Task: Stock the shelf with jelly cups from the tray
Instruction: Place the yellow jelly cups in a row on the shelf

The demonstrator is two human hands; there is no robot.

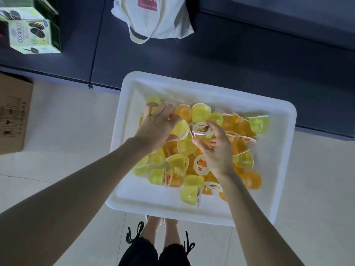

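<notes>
Two hands in one tray, each holding one jelly cup.

Your left hand [157, 129] has thumb and fingers curled around one yellow cup [179, 129]. Your right hand [217, 148] curls around one lidded cup [201, 131], at 3 o'clock from the first. Both are in the heap of yellow and orange jelly cups [192, 164]; it is too deep to count exactly. The one white tray [284, 131] stands on the floor, with the dark shelf [240, 60] at 12 o'clock of it. On the shelf are one cloth bag [153, 18] at 12 o'clock and two cookie boxes [32, 35] at 10 o'clock. One cardboard box [13, 116] stands at 9 o'clock.
</notes>
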